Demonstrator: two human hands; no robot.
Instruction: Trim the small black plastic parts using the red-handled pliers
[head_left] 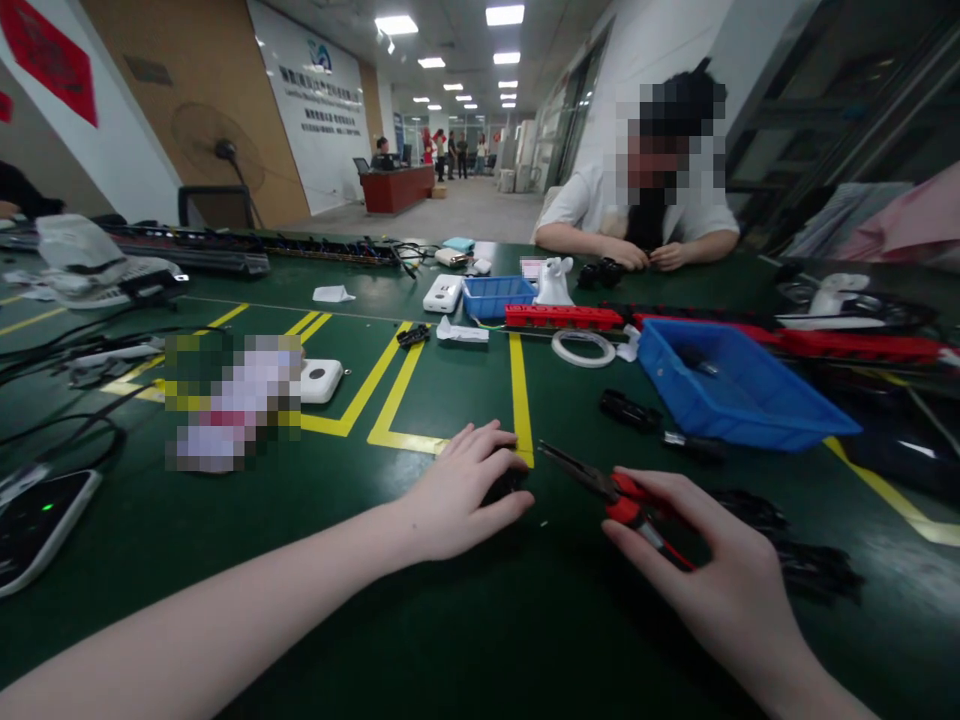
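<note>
My right hand point(716, 560) grips needle-nose pliers point(626, 500) by their red handles. The long dark jaws point left and away from me, toward my left hand. My left hand point(472, 490) rests low over the green table, its fingers curved around a small black part point(507, 484). Most of that part is hidden under the fingers, so its kind does not show. The jaw tips are a short gap away from the left fingers. A tiny pale scrap point(544, 523) lies between the hands.
A blue bin point(750, 400) stands at right, with black parts point(628, 410) before it and black bundled pieces point(817, 570) beyond my right hand. Further back are a white tape ring point(583, 349), red strips point(562, 317) and a smaller blue bin point(499, 297). Another person point(637, 215) sits opposite.
</note>
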